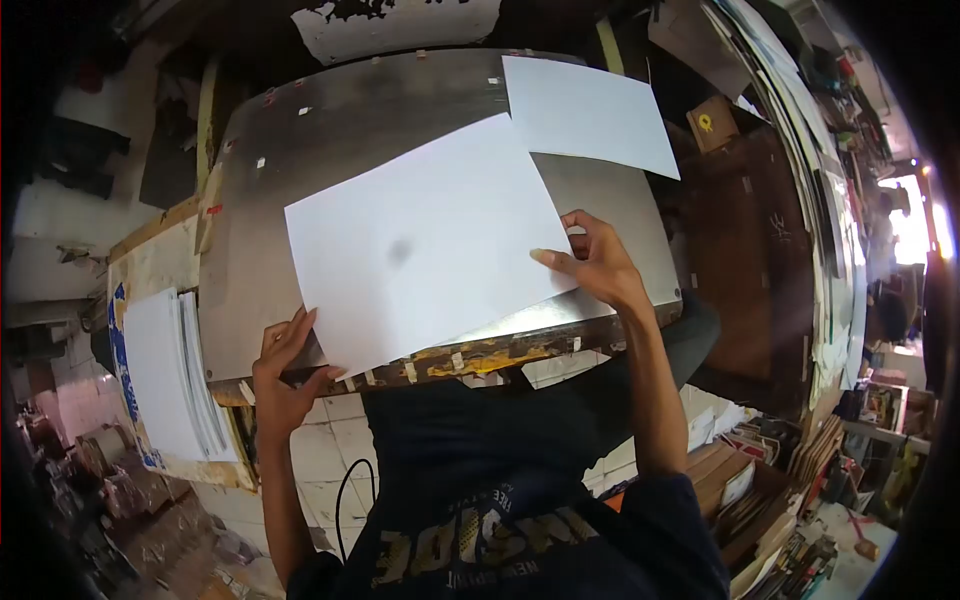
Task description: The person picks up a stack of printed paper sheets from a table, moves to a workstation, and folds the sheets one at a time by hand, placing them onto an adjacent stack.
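A large white sheet [430,240] lies tilted over the grey metal tabletop [250,240], its lower edge near the table's front. My right hand [595,258] pinches the sheet's right edge, thumb on top and fingers curled beneath or behind. At the lower left corner is my left hand [285,365], its fingers apart and its fingertips and thumb touching the sheet's edge. A second white sheet [595,115] rests at the back right of the tabletop, its near left part close to the first sheet's top corner.
On the left, a stack of white sheets [165,380] sits on a board. A brown wooden surface [740,270] with a small cardboard box [713,124] stands at the right. Wooden pieces [720,475] are piled at the lower right. Small tape bits dot the table's edges.
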Demonstrator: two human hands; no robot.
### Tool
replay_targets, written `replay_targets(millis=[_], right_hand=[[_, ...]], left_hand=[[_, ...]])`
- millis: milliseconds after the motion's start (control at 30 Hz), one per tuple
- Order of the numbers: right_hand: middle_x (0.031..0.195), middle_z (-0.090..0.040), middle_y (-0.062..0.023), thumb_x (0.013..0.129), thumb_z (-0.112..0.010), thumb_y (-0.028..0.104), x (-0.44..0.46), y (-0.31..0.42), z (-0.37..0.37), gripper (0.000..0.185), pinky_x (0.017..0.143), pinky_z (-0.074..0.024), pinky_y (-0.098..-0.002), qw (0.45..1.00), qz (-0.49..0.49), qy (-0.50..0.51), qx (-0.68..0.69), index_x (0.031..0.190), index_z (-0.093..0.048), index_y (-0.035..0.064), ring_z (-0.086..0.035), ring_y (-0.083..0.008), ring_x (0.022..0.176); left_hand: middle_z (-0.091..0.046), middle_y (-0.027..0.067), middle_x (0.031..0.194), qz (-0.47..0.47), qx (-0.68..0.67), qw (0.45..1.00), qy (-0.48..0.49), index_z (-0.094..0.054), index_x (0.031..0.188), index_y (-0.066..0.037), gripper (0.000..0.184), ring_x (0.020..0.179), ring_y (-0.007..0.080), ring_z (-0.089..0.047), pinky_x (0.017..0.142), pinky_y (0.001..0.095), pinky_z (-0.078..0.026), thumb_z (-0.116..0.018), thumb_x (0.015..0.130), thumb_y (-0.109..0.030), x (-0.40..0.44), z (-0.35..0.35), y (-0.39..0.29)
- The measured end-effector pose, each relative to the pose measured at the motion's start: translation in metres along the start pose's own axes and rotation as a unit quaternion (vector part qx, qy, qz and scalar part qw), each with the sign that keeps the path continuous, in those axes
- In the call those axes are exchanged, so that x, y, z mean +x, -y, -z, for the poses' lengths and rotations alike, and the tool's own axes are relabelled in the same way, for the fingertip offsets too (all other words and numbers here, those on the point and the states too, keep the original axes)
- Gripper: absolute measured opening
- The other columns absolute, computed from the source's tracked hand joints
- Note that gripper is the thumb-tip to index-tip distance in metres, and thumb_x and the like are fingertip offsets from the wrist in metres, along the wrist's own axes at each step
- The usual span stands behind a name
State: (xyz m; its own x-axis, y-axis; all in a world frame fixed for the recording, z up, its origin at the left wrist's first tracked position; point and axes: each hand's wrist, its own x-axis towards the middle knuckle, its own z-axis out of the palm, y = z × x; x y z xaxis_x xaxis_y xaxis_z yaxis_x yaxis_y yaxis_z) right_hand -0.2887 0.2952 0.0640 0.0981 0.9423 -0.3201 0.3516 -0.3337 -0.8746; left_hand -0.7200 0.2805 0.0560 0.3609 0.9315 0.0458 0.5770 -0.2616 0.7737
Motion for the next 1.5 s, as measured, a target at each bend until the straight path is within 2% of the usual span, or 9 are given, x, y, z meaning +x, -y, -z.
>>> replay_targets(millis=[267,767,967,1100,1133,1167,1233,1333,1500], right_hand=[[0.089,-0.073,-0.0120,0.086,-0.081,0.018,-0.025,0.021,0.002,0.036,0.074,-0.0512,-0.0305,0.992,0.094,-0.014,0.085,0.108,-0.059,-0.0007,-0.066,-0.0149,0.080],[0.084,-0.072,-0.0111,0.087,-0.080,0.015,-0.002,-0.003,-0.005,0.031,0.068,-0.0503,-0.0295,0.997,0.043,-0.051,-0.033,0.104,-0.060,-0.0001,-0.064,-0.0125,0.075],[0.083,-0.068,-0.0119,0.080,-0.085,0.019,-0.015,-0.001,-0.024,0.041,0.068,-0.0499,-0.0326,0.977,0.070,-0.137,-0.147,0.105,-0.060,-0.0006,-0.062,-0.0194,0.071],[0.091,-0.063,-0.0109,0.073,-0.089,0.020,-0.022,-0.011,-0.038,0.040,0.078,-0.0481,-0.0401,0.904,0.165,-0.335,-0.208,0.099,-0.063,0.0028,-0.059,-0.0249,0.087],[0.091,-0.063,-0.0118,0.074,-0.088,0.023,-0.024,-0.008,-0.048,0.039,0.081,-0.0441,-0.0428,0.907,0.180,-0.307,-0.224,0.099,-0.064,0.0034,-0.059,-0.0276,0.089],[0.092,-0.063,-0.0126,0.075,-0.086,0.026,-0.028,-0.005,-0.059,0.039,0.085,-0.0401,-0.0455,0.909,0.193,-0.281,-0.241,0.099,-0.065,0.0039,-0.058,-0.0304,0.091],[0.091,-0.062,-0.0117,0.074,-0.086,0.031,-0.035,0.008,-0.105,0.037,0.084,-0.0388,-0.0443,0.923,0.273,-0.224,-0.157,0.094,-0.066,0.0061,-0.058,-0.0300,0.092],[0.097,-0.056,-0.0108,0.073,-0.087,0.030,-0.055,0.038,-0.159,0.034,0.090,-0.0338,-0.0470,0.961,0.222,-0.107,-0.122,0.088,-0.065,0.0084,-0.052,-0.0316,0.101],[0.095,-0.053,-0.0087,0.072,-0.087,0.029,-0.054,0.025,-0.140,0.031,0.089,-0.0311,-0.0460,0.966,0.169,-0.130,-0.145,0.080,-0.062,0.0111,-0.050,-0.0280,0.103]], left_hand=[[-0.063,0.0185,0.137,-0.017,0.031,0.999,-0.028,-0.061,0.139,-0.007,0.080,0.119,0.0276,-0.056,0.105,0.0390,-0.046,-0.091,0.065,-0.012,-0.003,-0.003,0.000],[-0.061,0.0172,0.140,-0.037,0.083,0.995,-0.051,-0.058,0.141,-0.006,0.079,0.122,0.0309,-0.054,0.105,0.0420,-0.045,-0.089,0.068,-0.006,-0.012,-0.010,0.003],[-0.060,0.0188,0.139,-0.055,0.110,0.992,-0.036,-0.058,0.142,-0.007,0.076,0.128,0.0318,-0.052,0.108,0.0413,-0.042,-0.088,0.072,-0.014,-0.008,-0.006,-0.008],[-0.071,0.0165,0.113,0.035,0.144,0.986,-0.081,-0.069,0.120,-0.002,0.043,0.104,0.0259,-0.064,0.088,0.0384,-0.052,-0.083,0.080,-0.008,-0.014,-0.008,-0.036],[-0.071,0.0119,0.080,0.133,0.054,0.985,-0.097,-0.071,0.096,0.002,0.021,0.072,0.0169,-0.067,0.065,0.0315,-0.053,-0.081,0.085,-0.013,-0.019,-0.015,-0.036],[-0.065,0.0086,0.061,0.169,0.099,0.973,-0.125,-0.070,0.081,0.004,0.026,0.052,0.0111,-0.060,0.051,0.0264,-0.050,-0.078,0.090,-0.019,-0.022,-0.020,-0.040],[-0.066,0.0087,0.061,0.292,-0.036,0.949,-0.110,-0.069,0.074,0.004,0.034,0.048,0.0111,-0.059,0.049,0.0254,-0.050,-0.077,0.091,-0.024,-0.020,-0.028,-0.044],[-0.067,0.0087,0.063,0.325,-0.145,0.930,-0.094,-0.069,0.074,0.003,0.034,0.049,0.0110,-0.060,0.048,0.0242,-0.050,-0.079,0.091,-0.025,-0.022,-0.035,-0.027],[-0.067,0.0081,0.063,0.316,-0.145,0.929,-0.124,-0.070,0.078,0.001,0.033,0.049,0.0102,-0.061,0.046,0.0226,-0.047,-0.080,0.089,-0.028,-0.031,-0.041,-0.023]])
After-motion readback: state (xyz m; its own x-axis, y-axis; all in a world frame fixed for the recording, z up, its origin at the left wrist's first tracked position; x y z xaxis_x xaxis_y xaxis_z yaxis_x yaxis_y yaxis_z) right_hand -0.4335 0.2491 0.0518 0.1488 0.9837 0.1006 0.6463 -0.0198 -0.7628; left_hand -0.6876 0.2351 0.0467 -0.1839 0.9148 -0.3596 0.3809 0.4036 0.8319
